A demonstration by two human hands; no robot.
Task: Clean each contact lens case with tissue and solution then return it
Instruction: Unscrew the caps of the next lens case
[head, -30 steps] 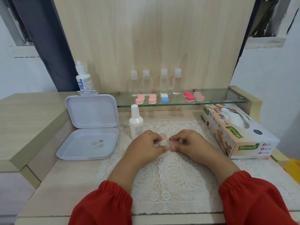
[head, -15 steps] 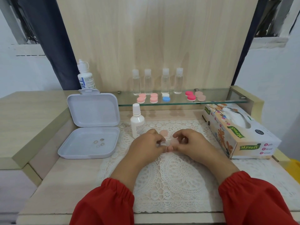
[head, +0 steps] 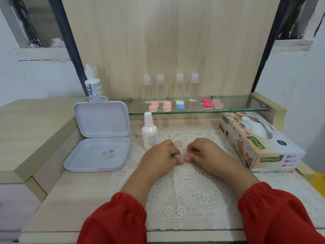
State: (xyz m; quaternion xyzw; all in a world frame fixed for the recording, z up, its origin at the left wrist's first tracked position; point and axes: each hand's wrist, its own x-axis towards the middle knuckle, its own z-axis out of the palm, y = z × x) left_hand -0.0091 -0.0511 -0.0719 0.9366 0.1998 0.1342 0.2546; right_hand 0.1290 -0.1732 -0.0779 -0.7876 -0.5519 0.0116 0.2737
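Note:
My left hand [head: 162,154] and my right hand [head: 204,154] meet over the lace mat [head: 184,191], both pinching a small clear contact lens case [head: 183,154] with a pale pink part. Fingers hide most of it. A loose pale pink cap [head: 178,143] lies on the mat just behind the hands. The white solution bottle [head: 149,132] stands left of them. The tissue box [head: 258,141] lies to the right. More lens cases sit on the glass shelf [head: 246,104]: pink ones [head: 153,106], a blue and white one [head: 180,105], a magenta one [head: 206,103] and a beige one [head: 217,104].
An open white plastic box [head: 98,138] at the left holds a few small lenses [head: 108,154]. A larger solution bottle [head: 92,83] stands behind it. Several clear small bottles [head: 169,88] line the back of the shelf. A raised wooden ledge [head: 26,134] borders the left.
The hands stay together on the case with only small finger shifts. The camera view has drifted slightly.

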